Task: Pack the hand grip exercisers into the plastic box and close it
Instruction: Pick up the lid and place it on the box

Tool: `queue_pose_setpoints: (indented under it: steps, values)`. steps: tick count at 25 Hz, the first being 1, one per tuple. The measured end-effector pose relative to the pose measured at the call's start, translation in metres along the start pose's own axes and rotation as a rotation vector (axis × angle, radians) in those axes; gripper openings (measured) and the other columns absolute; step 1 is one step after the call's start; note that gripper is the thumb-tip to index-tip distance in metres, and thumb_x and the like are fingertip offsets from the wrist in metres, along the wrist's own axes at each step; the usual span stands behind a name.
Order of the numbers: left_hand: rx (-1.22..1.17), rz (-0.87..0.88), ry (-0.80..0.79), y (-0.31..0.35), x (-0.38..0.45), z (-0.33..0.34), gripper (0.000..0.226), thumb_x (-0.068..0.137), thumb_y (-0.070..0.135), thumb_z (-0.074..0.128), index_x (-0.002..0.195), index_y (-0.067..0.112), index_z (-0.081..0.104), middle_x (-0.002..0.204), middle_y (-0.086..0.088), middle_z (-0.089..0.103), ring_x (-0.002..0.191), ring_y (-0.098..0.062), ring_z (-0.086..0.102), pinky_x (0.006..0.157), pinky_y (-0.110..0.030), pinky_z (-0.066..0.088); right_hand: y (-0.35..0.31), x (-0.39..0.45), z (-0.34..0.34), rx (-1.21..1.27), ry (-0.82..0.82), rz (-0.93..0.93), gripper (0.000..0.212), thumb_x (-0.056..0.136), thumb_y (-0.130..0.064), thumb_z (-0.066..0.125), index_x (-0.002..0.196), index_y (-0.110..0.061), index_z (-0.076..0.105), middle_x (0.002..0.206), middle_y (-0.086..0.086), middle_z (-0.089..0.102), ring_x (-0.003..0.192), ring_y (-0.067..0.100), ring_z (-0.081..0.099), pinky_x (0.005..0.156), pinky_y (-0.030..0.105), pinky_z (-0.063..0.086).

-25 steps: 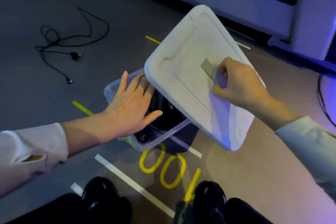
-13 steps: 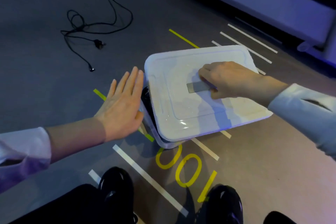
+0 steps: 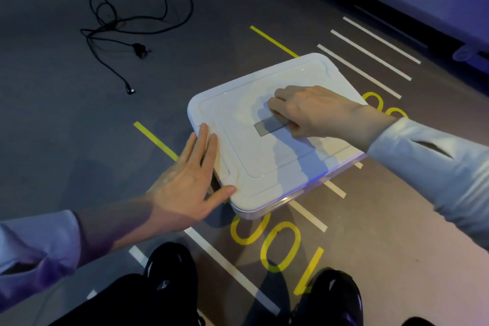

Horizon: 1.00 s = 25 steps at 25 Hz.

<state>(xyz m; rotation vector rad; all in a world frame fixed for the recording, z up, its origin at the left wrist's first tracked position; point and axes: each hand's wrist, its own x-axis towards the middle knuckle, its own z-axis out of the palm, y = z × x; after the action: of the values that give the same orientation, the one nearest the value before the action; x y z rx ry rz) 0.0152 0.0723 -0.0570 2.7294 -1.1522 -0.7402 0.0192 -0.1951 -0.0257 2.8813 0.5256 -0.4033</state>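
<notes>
A white lid (image 3: pixel 254 161) lies flat over the plastic box (image 3: pixel 312 190) on the floor, and only a clear strip of the box wall shows below the lid's near edge. My right hand (image 3: pixel 309 111) rests on the middle of the lid, its curled fingers pinching a grey handle tab (image 3: pixel 268 126). My left hand (image 3: pixel 190 180) is flat with straight fingers against the lid's left edge, thumb touching the near corner. The hand grip exercisers are hidden inside.
A black cable (image 3: pixel 127 24) with a plug lies loose on the grey floor at the far left. Yellow and white tape lines and a yellow "100" (image 3: pixel 275 241) mark the floor. My two black shoes (image 3: pixel 169 275) are at the bottom. A pale wall base runs along the upper right.
The lid came down from a tilted position and now lies flat over the box. My left hand left the box opening, moved aside, and now touches the lid's left edge.
</notes>
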Motion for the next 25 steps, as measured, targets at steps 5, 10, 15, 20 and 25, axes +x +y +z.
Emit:
queue_pose_setpoints:
  steps: [5, 10, 15, 20, 25]
  values:
    - [-0.048, -0.031, -0.002, 0.011, -0.001, 0.005, 0.099, 0.066, 0.079, 0.0, 0.131, 0.014, -0.037, 0.141, -0.004, -0.045, 0.137, -0.022, -0.028, 0.116, -0.038, 0.005, -0.001, -0.011, 0.012, 0.174, 0.104, 0.03, 0.018, 0.082, -0.013, 0.056, 0.093, -0.015, 0.042, 0.098, 0.004, 0.042, 0.084, 0.022, 0.044, 0.059, 0.035, 0.035]
    - [-0.341, -0.107, 0.111, 0.012, 0.001, 0.014, 0.102, 0.077, 0.072, 0.033, 0.134, 0.025, -0.038, 0.139, 0.011, -0.048, 0.141, -0.017, -0.017, 0.116, -0.041, 0.011, 0.012, -0.043, 0.061, 0.357, 0.333, 0.562, 0.051, 0.092, -0.041, 0.037, 0.134, -0.012, 0.041, 0.145, 0.018, 0.032, 0.13, 0.038, 0.033, 0.105, 0.046, 0.031]
    - [-0.59, -0.263, 0.161, 0.019, 0.018, 0.015, 0.107, 0.073, 0.075, 0.037, 0.136, 0.027, -0.035, 0.154, 0.006, -0.022, 0.143, -0.023, -0.007, 0.115, -0.047, 0.013, 0.043, -0.06, 0.068, 0.526, 0.095, 0.908, 0.058, 0.095, -0.052, 0.03, 0.147, -0.031, 0.017, 0.144, 0.016, 0.033, 0.129, 0.041, 0.035, 0.099, 0.049, 0.035]
    - [-0.63, -0.292, 0.191, 0.028, 0.021, 0.014, 0.103, 0.075, 0.065, 0.04, 0.136, 0.029, -0.035, 0.153, 0.008, -0.003, 0.137, -0.026, 0.022, 0.105, -0.048, 0.033, 0.049, -0.062, 0.071, 0.489, 0.128, 0.871, 0.058, 0.096, -0.052, 0.026, 0.149, -0.033, 0.013, 0.145, 0.008, 0.036, 0.128, 0.039, 0.039, 0.095, 0.047, 0.038]
    - [-0.714, -0.302, 0.194, 0.038, 0.016, 0.011, 0.09, 0.071, 0.064, 0.035, 0.117, 0.049, -0.041, 0.149, 0.021, -0.007, 0.136, -0.021, 0.025, 0.106, -0.047, 0.034, 0.045, -0.077, 0.08, 0.546, 0.213, 0.796, 0.052, 0.1, -0.04, 0.023, 0.15, -0.032, 0.011, 0.141, 0.006, 0.039, 0.123, 0.035, 0.044, 0.09, 0.042, 0.039]
